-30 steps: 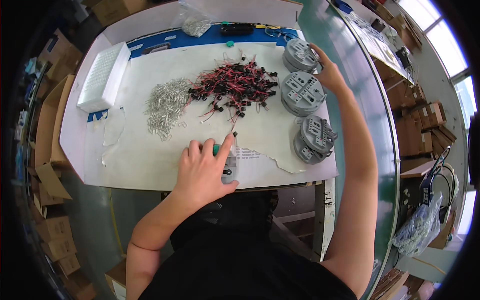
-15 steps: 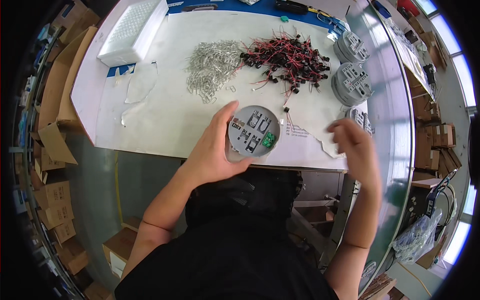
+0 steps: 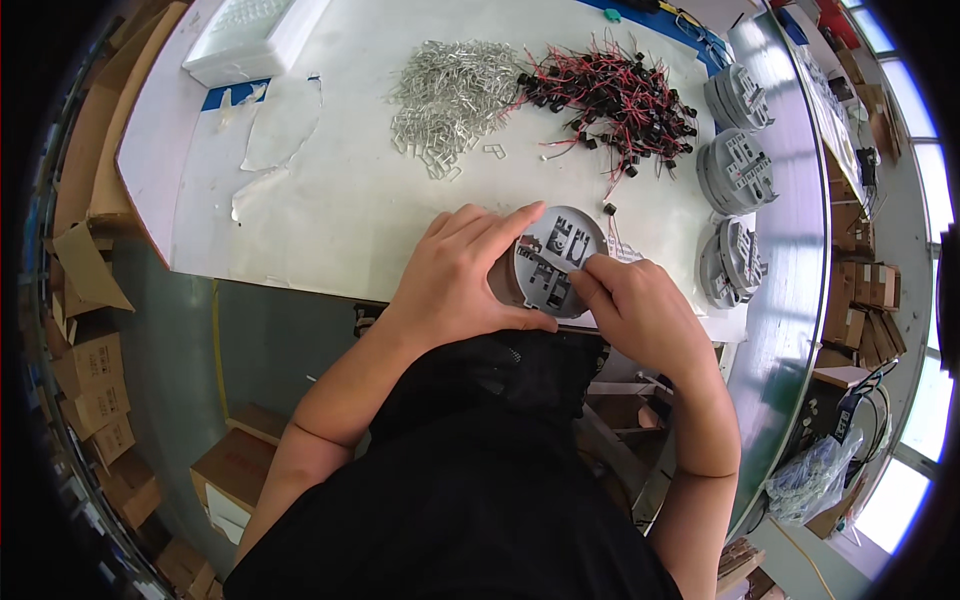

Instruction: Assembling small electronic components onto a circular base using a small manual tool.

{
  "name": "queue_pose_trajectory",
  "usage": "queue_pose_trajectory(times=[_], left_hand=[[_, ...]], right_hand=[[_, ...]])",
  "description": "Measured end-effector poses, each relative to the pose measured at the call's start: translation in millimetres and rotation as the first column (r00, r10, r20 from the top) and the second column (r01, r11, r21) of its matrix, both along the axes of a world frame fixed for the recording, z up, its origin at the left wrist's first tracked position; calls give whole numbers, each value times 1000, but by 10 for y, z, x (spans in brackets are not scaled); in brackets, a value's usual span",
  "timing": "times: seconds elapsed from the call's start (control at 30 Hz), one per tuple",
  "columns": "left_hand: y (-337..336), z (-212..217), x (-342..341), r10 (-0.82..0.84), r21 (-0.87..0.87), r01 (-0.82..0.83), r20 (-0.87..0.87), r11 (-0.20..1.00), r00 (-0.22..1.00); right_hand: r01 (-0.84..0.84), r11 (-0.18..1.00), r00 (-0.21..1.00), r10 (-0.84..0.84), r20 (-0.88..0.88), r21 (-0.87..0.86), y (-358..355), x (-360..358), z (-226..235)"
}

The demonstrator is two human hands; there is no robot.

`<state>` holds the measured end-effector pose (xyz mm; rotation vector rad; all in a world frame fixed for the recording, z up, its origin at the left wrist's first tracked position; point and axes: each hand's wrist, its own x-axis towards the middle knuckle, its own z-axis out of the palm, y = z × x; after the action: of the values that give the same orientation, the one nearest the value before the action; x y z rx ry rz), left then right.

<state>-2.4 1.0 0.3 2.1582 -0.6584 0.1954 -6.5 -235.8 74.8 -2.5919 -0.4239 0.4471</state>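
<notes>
A round grey plastic disc with moulded slots lies at the near edge of the white work table. My left hand wraps around its left side and holds it. My right hand rests on its right edge, the fingertips pressed onto the face; whether they pinch a small part I cannot tell. Beyond the disc lie a pile of small black parts with red wires and a heap of bent silver metal clips.
Three stacks of grey discs stand along the right side of the table. A white tray and clear plastic scraps lie at the far left. Cardboard boxes sit on the floor to the left.
The view has dropped closer to the table's near edge. My right hand came back from the far disc stacks to the disc that my left hand holds; the disc is turned face up.
</notes>
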Motion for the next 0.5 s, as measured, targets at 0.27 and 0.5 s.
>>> queue_pose_trajectory(times=[0.27, 0.5], left_hand=[[-12, -15, -1, 12, -14, -12, 48, 1000, 999], [-9, -8, 9, 13, 0, -13, 51, 1000, 999]], right_hand=[[-8, 1000, 994, 6, -105, -16, 2, 76, 53], [-34, 997, 975, 49, -217, 75, -1, 149, 52]])
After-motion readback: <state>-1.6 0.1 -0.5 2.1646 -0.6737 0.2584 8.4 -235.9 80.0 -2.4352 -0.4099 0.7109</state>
